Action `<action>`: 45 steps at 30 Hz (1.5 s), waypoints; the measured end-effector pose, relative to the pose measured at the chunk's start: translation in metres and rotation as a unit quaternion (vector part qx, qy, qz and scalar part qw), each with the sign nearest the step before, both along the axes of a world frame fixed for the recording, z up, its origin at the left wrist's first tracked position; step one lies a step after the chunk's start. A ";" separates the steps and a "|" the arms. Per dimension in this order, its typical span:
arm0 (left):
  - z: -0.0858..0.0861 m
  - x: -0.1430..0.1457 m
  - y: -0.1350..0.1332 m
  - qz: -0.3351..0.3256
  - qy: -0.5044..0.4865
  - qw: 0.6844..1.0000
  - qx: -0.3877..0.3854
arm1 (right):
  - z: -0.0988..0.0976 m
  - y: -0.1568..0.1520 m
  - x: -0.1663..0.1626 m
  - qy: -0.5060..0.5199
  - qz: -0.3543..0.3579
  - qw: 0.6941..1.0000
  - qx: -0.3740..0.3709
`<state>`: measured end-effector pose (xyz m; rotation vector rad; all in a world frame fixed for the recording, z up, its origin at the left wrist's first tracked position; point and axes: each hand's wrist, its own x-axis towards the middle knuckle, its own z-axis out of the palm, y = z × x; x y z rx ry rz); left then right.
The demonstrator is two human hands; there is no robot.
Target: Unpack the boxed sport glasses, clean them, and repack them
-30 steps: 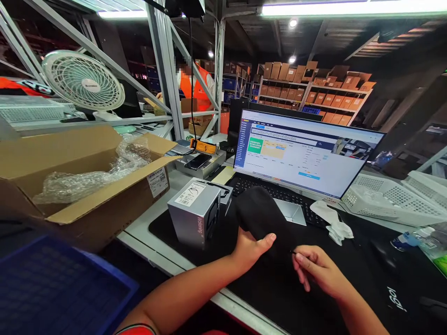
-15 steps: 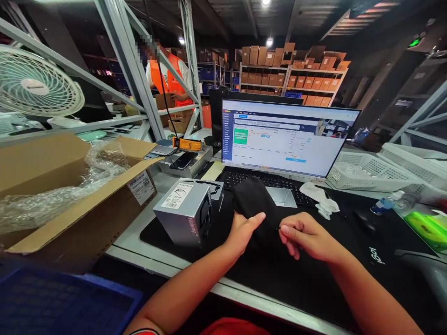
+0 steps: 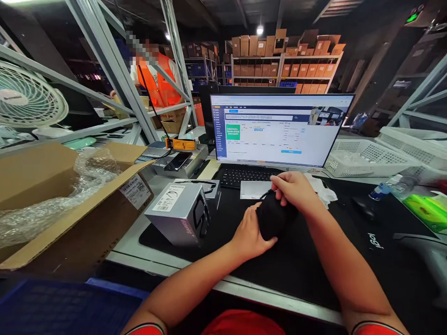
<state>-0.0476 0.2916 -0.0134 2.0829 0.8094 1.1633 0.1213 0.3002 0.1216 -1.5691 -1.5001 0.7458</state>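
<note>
A black cloth pouch point(image 3: 273, 217) lies bunched on the black desk mat point(image 3: 314, 270) in front of the keyboard point(image 3: 244, 175). My left hand point(image 3: 250, 232) cups the pouch from the near left side, fingers closed round it. My right hand point(image 3: 295, 190) presses down on its far end, fingers pinched at a thin black cord by the top. Left of my hands stands a silver product box point(image 3: 179, 214) with a white label.
A monitor point(image 3: 277, 130) shows a web form behind the keyboard. An open cardboard box point(image 3: 63, 204) with bubble wrap fills the left. White baskets point(image 3: 366, 156), crumpled tissue point(image 3: 323, 190), a green packet point(image 3: 428, 211) sit right. A person in an orange vest point(image 3: 157, 81) stands beyond the shelving.
The pouch, stretched out long before, is now gathered into a small bundle. My right hand has moved from its near end up over its top; my left hand has closed round it.
</note>
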 end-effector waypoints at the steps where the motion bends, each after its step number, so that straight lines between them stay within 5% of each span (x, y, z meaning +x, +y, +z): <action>1: -0.001 -0.001 0.003 0.004 -0.006 1.000 -0.011 | -0.003 0.001 -0.002 -0.010 -0.006 1.000 0.014; 5: -0.001 -0.005 0.016 0.015 -0.088 0.989 -0.118 | -0.035 -0.022 -0.015 0.012 -0.009 0.985 0.172; 8: 0.006 -0.006 0.020 0.024 -0.226 0.937 -0.264 | -0.072 -0.050 -0.021 0.037 0.042 0.978 0.202; 12: 0.019 -0.003 0.011 0.002 -0.340 0.874 -0.347 | -0.102 -0.061 -0.012 -0.091 0.062 0.964 0.244; 16: 0.025 -0.004 -0.008 -0.032 -0.379 0.839 -0.390 | -0.093 -0.049 -0.001 -0.158 0.044 0.953 0.255; 21: 0.010 -0.008 -0.037 -0.047 -0.417 0.809 -0.412 | -0.081 -0.035 -0.003 -0.217 0.099 0.950 0.202; 32: -0.022 0.003 -0.075 -0.005 -0.517 0.743 -0.425 | -0.126 -0.014 0.001 -0.209 0.260 0.936 0.114; 45: -0.008 0.002 -0.085 -0.028 -0.522 0.716 -0.464 | -0.139 0.000 0.019 -0.222 0.285 0.929 0.078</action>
